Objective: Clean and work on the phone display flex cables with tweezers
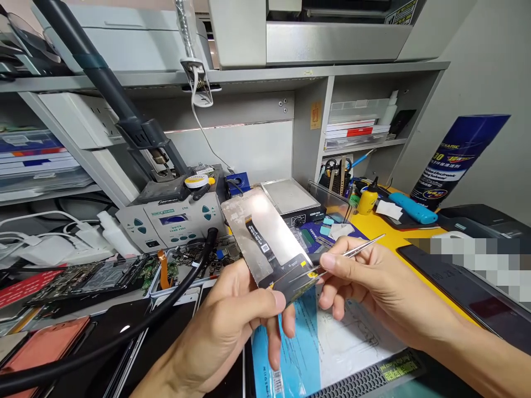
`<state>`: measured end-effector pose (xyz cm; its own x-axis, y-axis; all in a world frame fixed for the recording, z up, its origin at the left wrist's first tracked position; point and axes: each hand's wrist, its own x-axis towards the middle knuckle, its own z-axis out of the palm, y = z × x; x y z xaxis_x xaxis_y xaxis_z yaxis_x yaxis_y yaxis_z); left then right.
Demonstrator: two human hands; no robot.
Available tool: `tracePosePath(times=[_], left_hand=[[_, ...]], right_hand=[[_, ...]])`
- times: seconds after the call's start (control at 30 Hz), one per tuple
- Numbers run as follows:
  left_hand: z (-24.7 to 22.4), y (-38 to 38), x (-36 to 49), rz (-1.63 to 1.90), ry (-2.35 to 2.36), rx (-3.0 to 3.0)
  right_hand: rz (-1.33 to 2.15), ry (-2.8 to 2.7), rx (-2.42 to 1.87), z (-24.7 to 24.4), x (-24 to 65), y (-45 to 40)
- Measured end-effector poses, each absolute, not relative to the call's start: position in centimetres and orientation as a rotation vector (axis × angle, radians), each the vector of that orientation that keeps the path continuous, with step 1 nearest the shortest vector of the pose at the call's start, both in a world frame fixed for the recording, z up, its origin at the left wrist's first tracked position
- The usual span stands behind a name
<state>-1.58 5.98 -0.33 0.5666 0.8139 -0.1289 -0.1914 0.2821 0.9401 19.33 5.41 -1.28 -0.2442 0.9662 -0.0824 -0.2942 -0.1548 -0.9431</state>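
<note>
A flat metallic panel (282, 226) with a black flex cable and a black lower end is tilted up in my left hand (236, 315), whose thumb presses on its lower edge. My right hand (365, 271) pinches metal tweezers (360, 249) between thumb and fingers. The tweezers' tips lie at the panel's black lower end, close to small yellow spots; whether they grip anything there is too small to tell. Below both hands is a blue and white sheet (307, 342).
A grey soldering station (178, 221) stands at the left behind a thick black cable (166, 307). Circuit boards (99, 279) and phones lie at the left. On the right are a phone (452, 287), a yellow bottle (367, 200) and a blue spray can (452, 160).
</note>
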Motion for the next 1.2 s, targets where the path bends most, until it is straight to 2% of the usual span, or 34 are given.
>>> tracePosePath(times=[0.27, 0.47, 0.6, 0.87, 1.2], left_hand=[[-0.7, 6.3, -1.6, 0.8, 0.858, 1.393], [-0.4, 6.4, -1.5, 0.855, 0.887, 1.416], [-0.4, 6.2, -1.4, 0.842, 0.906, 1.423], [-0.3, 5.5, -0.5, 0.772, 0.943, 1.42], [-0.4, 5.2, -0.2, 0.802, 0.984, 1.339]], right_hand=[[1.615, -1.041, -0.944, -1.4, 19.6, 5.6], [1.745, -0.767, -0.925, -0.6, 20.2, 6.4], [1.818, -0.774, -0.91, -0.4, 20.0, 6.0], [1.475, -1.411, -1.075, -1.8, 19.9, 4.8], [1.448, -1.407, -1.108, -1.6, 19.8, 4.5]])
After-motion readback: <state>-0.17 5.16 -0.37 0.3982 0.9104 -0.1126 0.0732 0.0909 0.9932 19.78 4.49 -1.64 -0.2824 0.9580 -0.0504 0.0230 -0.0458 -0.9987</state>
